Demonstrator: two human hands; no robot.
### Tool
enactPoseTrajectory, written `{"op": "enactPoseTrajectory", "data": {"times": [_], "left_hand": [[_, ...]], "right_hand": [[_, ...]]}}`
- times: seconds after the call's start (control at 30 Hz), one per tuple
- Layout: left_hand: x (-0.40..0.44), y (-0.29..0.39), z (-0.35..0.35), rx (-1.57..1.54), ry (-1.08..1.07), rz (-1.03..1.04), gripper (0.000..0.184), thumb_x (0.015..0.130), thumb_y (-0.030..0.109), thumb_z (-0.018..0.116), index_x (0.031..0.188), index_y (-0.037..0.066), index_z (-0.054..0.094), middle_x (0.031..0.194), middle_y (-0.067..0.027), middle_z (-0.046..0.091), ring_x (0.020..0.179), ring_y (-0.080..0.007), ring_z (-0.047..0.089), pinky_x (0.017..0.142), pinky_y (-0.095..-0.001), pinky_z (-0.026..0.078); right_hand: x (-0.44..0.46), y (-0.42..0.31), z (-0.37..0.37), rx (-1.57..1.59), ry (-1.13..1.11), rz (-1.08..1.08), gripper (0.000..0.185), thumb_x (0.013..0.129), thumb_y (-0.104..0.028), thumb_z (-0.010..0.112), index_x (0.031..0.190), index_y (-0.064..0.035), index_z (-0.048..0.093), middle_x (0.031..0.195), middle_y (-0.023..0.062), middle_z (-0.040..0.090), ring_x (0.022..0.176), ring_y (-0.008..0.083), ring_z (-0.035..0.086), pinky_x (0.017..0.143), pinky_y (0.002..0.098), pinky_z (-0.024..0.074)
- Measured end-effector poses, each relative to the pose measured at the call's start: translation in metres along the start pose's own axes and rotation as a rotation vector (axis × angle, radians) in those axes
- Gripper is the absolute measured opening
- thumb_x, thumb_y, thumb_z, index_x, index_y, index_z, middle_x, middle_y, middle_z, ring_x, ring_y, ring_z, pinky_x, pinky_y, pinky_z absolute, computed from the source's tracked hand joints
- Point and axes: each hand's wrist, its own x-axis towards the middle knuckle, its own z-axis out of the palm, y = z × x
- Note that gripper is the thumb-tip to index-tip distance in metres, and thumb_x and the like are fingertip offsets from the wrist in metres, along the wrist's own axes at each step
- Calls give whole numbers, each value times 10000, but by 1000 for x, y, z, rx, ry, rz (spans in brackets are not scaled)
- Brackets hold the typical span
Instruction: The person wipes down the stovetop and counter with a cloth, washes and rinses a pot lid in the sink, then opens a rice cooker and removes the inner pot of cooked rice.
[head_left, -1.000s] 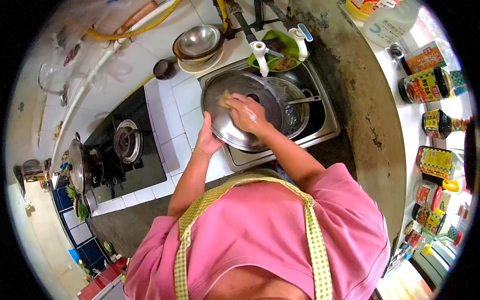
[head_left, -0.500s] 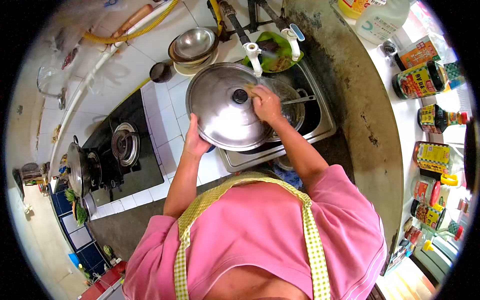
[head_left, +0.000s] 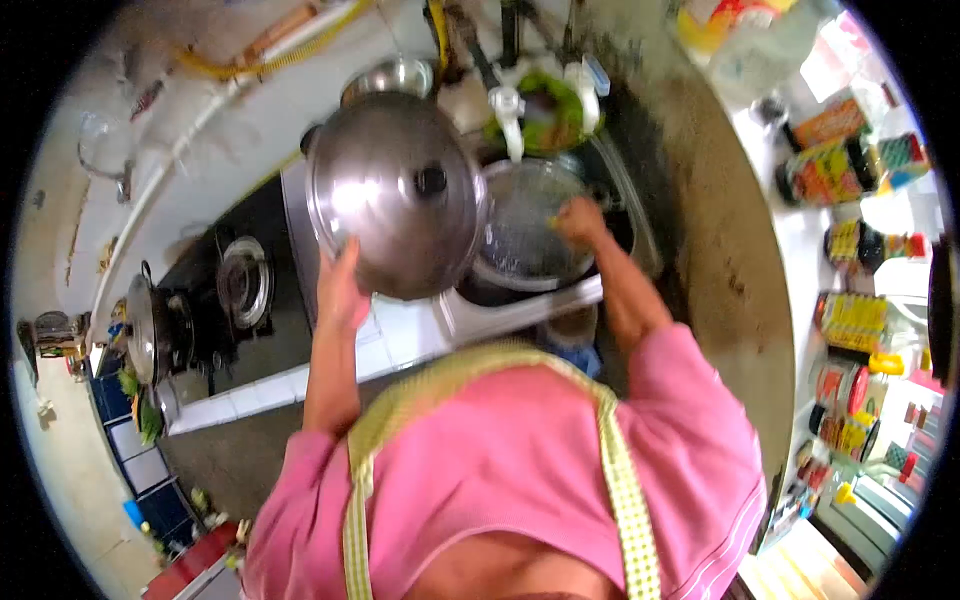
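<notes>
Metal lid (head_left: 375, 215) at 11 o'clock, tilted; L hand (head_left: 343, 292) clamped on rim at lid's 7. Prob. stiff, fairly light, slippery if wet; best hold = rim or black knob (head_left: 430, 180), approx. lid's 2. R hand (head_left: 580, 222) at 1 o'clock, curled on small yellowish pad (head_left: 553, 222) (blurred, material unclear), over wide pan (head_left: 520, 250) in steel sink (head_left: 470, 320). White tap (head_left: 508, 125) at 12; black hob (head_left: 280, 320) at 9–10; jars (head_left: 852, 322) at 2–3.

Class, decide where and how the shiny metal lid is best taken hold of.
Probably by the black knob, approached from the right: it juts from the lid's domed face, which faces the camera, and the left hand occupies the lower-left rim.
</notes>
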Motion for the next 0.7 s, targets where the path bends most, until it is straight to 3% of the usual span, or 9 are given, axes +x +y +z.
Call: {"op": "enactPoseTrajectory", "data": {"times": [0.1, 0.13, 0.23, 0.33, 0.4, 0.47, 0.53, 0.6, 0.7], "left_hand": [[-8, 2, 8, 27, -104, 180, 524, 850, 100, 503, 1314, 110, 260, 1221, -99, 425, 1102, -225, 427, 946, -368, 335], [-14, -2, 2, 37, -87, 161, 524, 850, 100, 503, 1314, 110, 260, 1221, -99, 425, 1102, -225, 427, 946, -368, 335], [-9, -8, 9, 207, -219, 312, 487, 861, 77, 478, 1296, 24, 267, 1216, -87, 423, 1097, -158, 407, 941, -276, 309], [-15, -19, 21, 281, -203, 352, 466, 860, 70, 470, 1282, 7, 281, 1197, -81, 436, 1075, -154, 422, 936, -274, 310], [-21, -19, 31, 211, -202, 310, 448, 862, 77, 462, 1271, -4, 296, 1176, -83, 451, 1067, -153, 423, 933, -276, 310], [-23, -22, 32, 147, -218, 256, 462, 859, 104, 476, 1269, -15, 298, 1193, -98, 447, 1087, -167, 418, 938, -285, 309], [-28, -19, 32, 385, -98, 268, 479, 858, 138, 483, 1274, -8, 295, 1218, -120, 437, 1116, -197, 411, 940, -298, 314], [-24, -32, 25, 518, -9, 271, 497, 858, 193, 483, 1287, 28, 292, 1226, -127, 443, 1126, -215, 417, 940, -306, 321], [-33, -24, 32, 467, -123, 358, 491, 860, 236, 469, 1291, 78, 296, 1191, -133, 474, 1089, -213, 462, 917, -316, 348]], "right_hand": [[30, 18, -15, 783, 407, 82, 209, 761, -126, 481, 864, -61, 650, 868, 157, 627, 822, 351, 585, 737, 370, 452], [31, 17, -19, 1293, 309, 91, 210, 763, -155, 503, 877, -46, 641, 796, 120, 636, 763, 287, 603, 729, 360, 454], [62, 31, -11, 829, 214, 94, 178, 798, -165, 547, 896, -37, 622, 692, 17, 572, 581, 106, 503, 536, 268, 405], [73, 5, -88, 1323, 286, 241, 412, 803, -346, 569, 1071, -35, 533, 908, 55, 566, 775, 160, 523, 669, 317, 421], [76, -9, -119, 1582, 140, 257, 753, 791, -527, 502, 1338, -92, 223, 1362, 128, 244, 1196, 266, 336, 949, 431, 324], [101, -1, -97, 965, 336, 142, 686, 840, -446, 458, 1366, -134, 146, 1362, 125, 260, 1231, 271, 295, 980, 425, 286], [107, 7, -72, 598, 359, -34, 490, 827, -206, 490, 1271, -33, 378, 1063, 121, 552, 890, 192, 543, 777, 315, 408], [83, -17, -64, 1371, 289, -179, 324, 809, -181, 531, 1078, 1, 526, 963, 146, 592, 850, 190, 562, 732, 280, 435], [35, -45, -95, 1303, 634, -367, 276, 787, -45, 463, 1036, 42, 540, 894, 134, 604, 821, 185, 571, 710, 273, 445]]}}
